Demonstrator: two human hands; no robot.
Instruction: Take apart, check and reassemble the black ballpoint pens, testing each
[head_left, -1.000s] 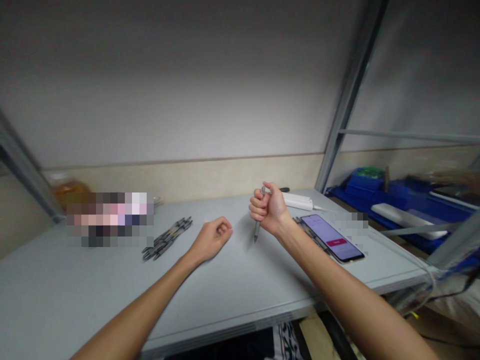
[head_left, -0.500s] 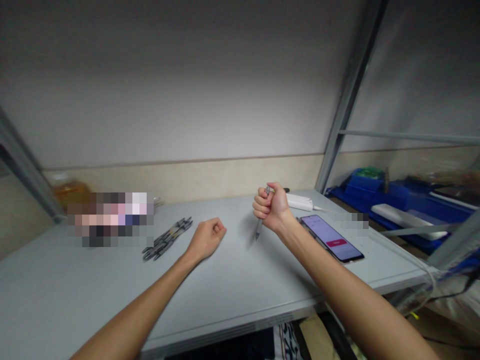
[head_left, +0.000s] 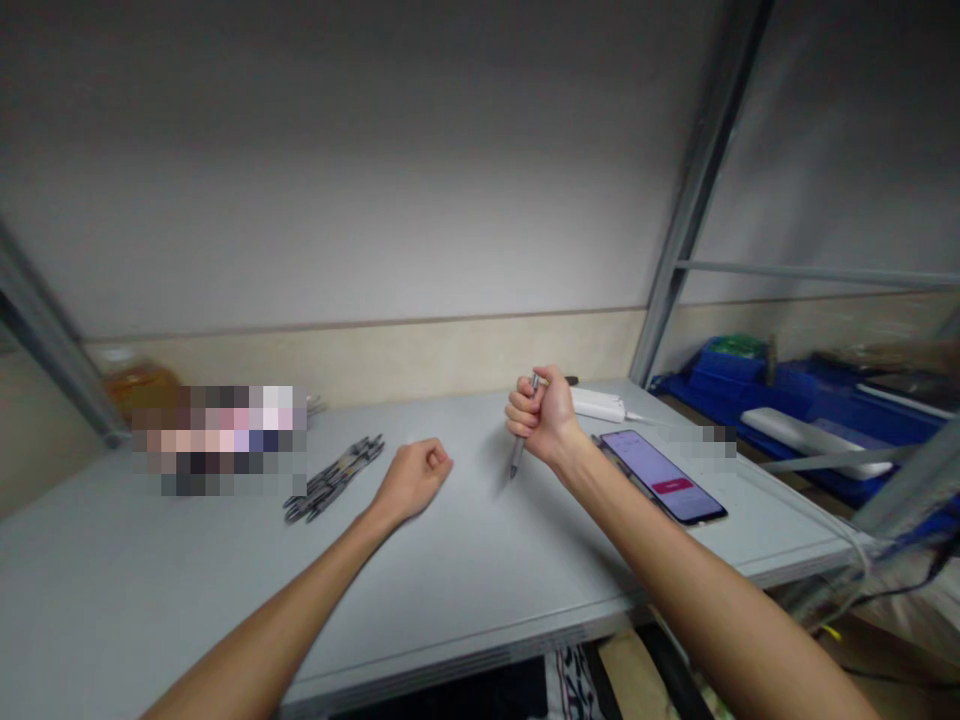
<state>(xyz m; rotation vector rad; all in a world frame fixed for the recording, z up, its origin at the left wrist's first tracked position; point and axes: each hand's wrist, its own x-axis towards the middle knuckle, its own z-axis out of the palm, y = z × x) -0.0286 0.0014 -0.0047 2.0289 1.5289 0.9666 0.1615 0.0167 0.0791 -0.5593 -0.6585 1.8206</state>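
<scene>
My right hand (head_left: 541,412) is wrapped round a grey pen (head_left: 518,455), held upright with its tip pointing down above the table. The pen's top shows beside my thumb, and my fingers cover its middle. My left hand (head_left: 412,478) rests on the tabletop in a loose fist, with nothing visible in it. Just left of that hand lies a bundle of several grey and black pens (head_left: 335,480), side by side on the table. A phone (head_left: 664,476) with a lit screen lies to the right of my right wrist.
Behind my right hand is a white power strip (head_left: 598,404) with a cable. The grey table (head_left: 465,600) has a blurred-out heap (head_left: 225,440) at its left. A metal post (head_left: 686,210) rises at the back right, with blue items (head_left: 697,375) beyond it.
</scene>
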